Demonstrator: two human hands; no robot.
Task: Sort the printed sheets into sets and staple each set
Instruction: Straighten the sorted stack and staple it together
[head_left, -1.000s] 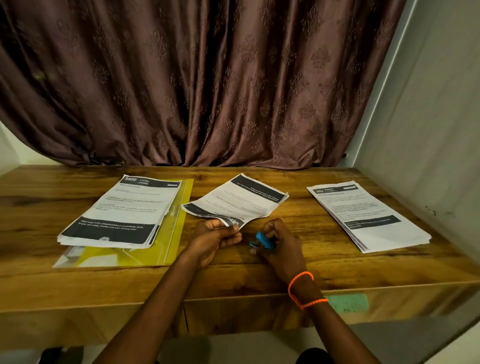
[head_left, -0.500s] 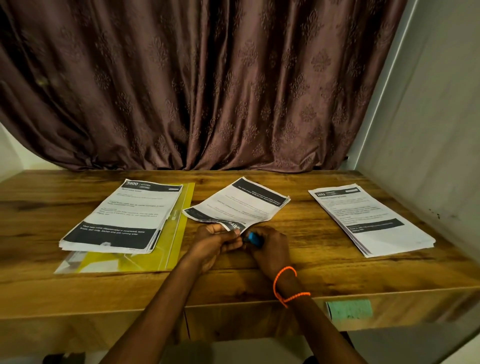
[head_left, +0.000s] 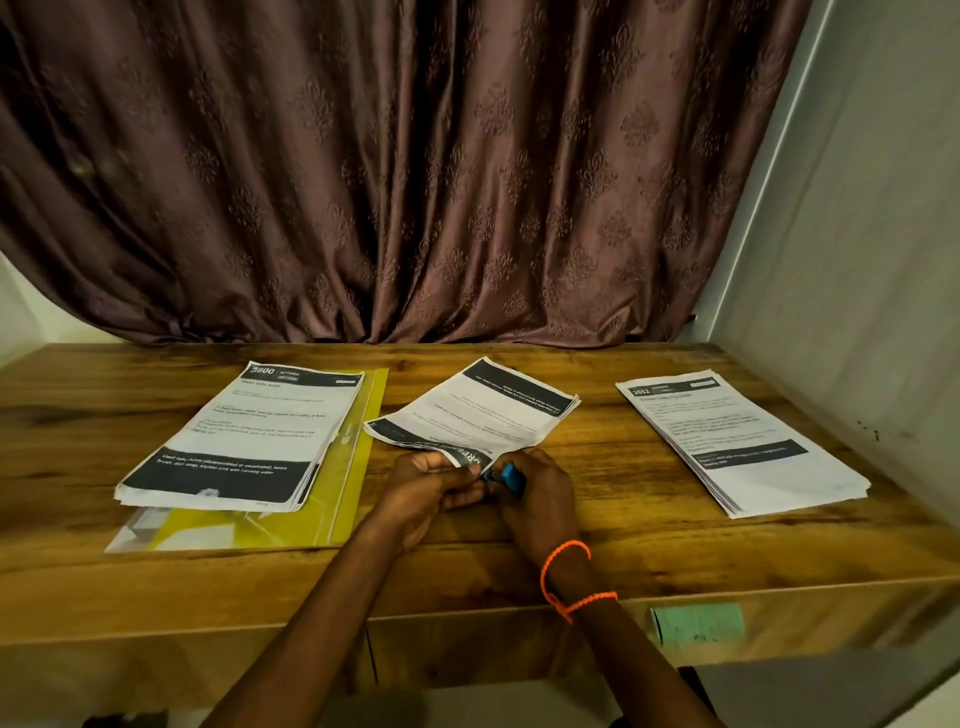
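The set (head_left: 472, 410) lay mid-desk, light and floppy, so my left grip (head_left: 426, 488) pinched its near corner tight while my right grip (head_left: 540, 499) was clamped on the stapler (head_left: 508, 477) there.

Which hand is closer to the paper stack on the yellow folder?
Left. The left hand sits just right of that stack; the right hand lies farther right, holding the blue stapler.

On the table (head_left: 649, 525) before you, one stack of sheets (head_left: 239, 441) lies at left on a folder (head_left: 358, 467). A second stack (head_left: 743, 441) lies at right. Between them lies a set of sheets (head_left: 478, 410), its near corner at your hands. A curtain (head_left: 415, 171) hangs behind the table.
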